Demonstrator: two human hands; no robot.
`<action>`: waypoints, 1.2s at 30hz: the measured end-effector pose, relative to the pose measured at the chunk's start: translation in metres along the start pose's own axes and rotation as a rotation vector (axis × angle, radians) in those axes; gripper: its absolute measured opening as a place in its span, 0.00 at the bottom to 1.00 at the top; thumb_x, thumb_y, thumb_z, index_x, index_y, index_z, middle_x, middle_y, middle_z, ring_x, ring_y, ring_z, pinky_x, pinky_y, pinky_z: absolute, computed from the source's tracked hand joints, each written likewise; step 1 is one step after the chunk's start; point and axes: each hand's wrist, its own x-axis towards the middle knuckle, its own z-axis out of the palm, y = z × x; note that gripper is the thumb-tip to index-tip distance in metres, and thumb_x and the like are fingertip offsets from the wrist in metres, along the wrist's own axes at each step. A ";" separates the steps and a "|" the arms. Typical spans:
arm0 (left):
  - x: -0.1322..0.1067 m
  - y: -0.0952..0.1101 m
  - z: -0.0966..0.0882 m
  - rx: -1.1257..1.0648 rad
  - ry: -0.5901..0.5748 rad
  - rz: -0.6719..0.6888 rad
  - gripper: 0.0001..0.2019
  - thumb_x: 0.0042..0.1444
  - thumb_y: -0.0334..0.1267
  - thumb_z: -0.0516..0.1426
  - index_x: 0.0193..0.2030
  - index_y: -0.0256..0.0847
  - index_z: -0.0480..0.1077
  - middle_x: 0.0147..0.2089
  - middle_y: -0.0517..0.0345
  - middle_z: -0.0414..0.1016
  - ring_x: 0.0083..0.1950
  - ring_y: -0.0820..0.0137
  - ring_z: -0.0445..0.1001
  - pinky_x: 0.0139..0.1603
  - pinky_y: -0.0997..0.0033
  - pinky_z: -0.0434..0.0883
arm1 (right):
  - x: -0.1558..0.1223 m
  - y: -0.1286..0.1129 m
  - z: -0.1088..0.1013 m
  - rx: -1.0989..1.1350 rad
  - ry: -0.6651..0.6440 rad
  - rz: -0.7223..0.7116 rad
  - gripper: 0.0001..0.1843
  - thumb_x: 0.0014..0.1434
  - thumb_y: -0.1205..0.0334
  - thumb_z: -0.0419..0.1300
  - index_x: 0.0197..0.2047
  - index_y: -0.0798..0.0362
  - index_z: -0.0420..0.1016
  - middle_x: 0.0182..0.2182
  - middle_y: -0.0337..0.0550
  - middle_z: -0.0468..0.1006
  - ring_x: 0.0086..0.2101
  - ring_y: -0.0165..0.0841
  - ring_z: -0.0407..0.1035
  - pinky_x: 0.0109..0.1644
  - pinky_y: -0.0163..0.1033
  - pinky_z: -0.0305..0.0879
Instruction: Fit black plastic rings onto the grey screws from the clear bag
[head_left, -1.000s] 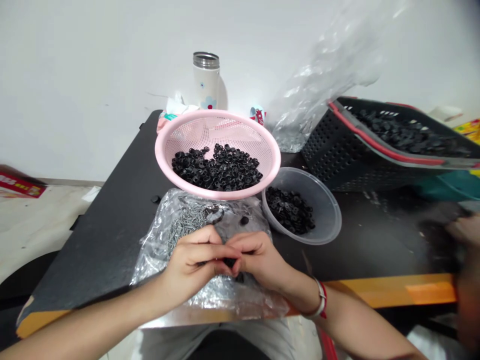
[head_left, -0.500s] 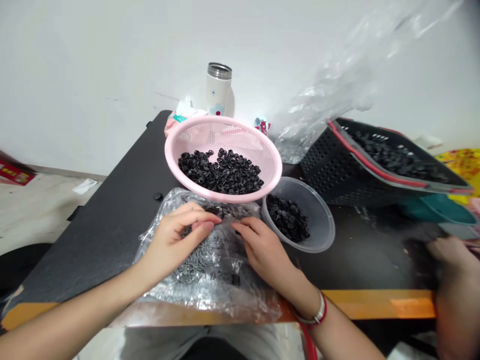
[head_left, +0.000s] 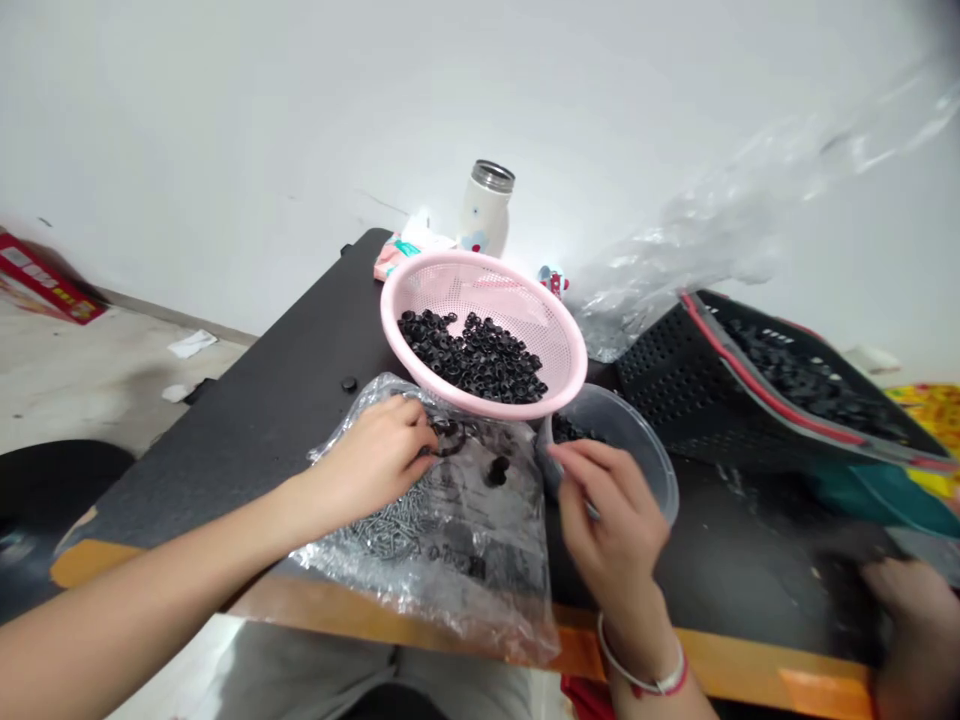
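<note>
Toward the front edge of the bench (head_left: 262, 430), best to pinch the small black round parts (head_left: 476, 362) singly, with fingertips only. Avoid dragging the clear plastic bag (head_left: 517, 560), draped over that edge, or bumping the rim of the pink colander (head_left: 576, 365).

Left hand (head_left: 394, 445): over the bag, fingers curled in, near silver screws (head_left: 390, 530). Right hand (head_left: 619, 510): over the near left part of the clear plastic bowl (head_left: 669, 480), thumb and fingers bent together. For either, cannot tell a gripped part from an empty pinch.

Locations: main heap in the colander, behind and between both hands; smaller batch (head_left: 571, 428) in the bowl, just beyond the right fingertips; black piece (head_left: 498, 470) on the bag, between the hands, apart from both.
</note>
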 end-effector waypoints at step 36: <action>-0.003 0.020 -0.003 -0.561 0.070 -0.113 0.05 0.53 0.32 0.58 0.32 0.40 0.77 0.31 0.59 0.79 0.32 0.71 0.75 0.35 0.71 0.69 | 0.009 0.058 -0.016 -0.032 -0.382 0.380 0.06 0.53 0.63 0.64 0.30 0.54 0.70 0.26 0.40 0.72 0.26 0.31 0.66 0.30 0.35 0.62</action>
